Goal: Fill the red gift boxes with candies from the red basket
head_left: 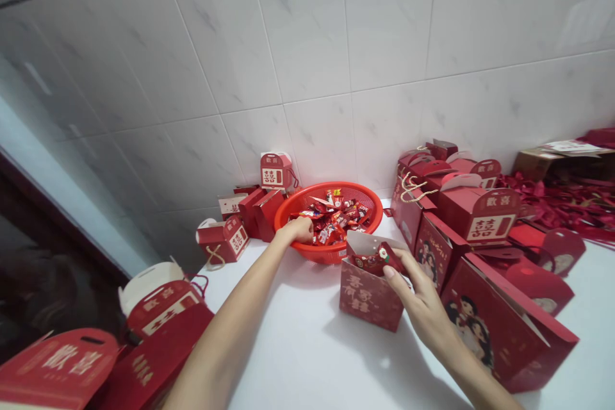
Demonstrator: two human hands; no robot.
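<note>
An orange-red plastic colander (375, 195) holds a heap of red-wrapped candies (331, 230). My left hand (302, 229) reaches over its near left rim with curled fingers down among the candies; whatever it grips is hidden. To the right, a red patterned gift box (368, 298) stands upright with its top open and several wrapped sweets showing at its mouth. My right hand (413, 278) is at the box's right edge, thumb and fingers closed on a shiny red-wrapped candy (390, 257) just above the opening.
Larger red boxes (504, 327) and handled boxes (480, 208) crowd the white table (307, 346) on the right, with red ribbons (552, 205) behind. More handled boxes (225, 240) stand left of the colander and at the near left (62, 365). A tiled wall (317, 128) bounds the back.
</note>
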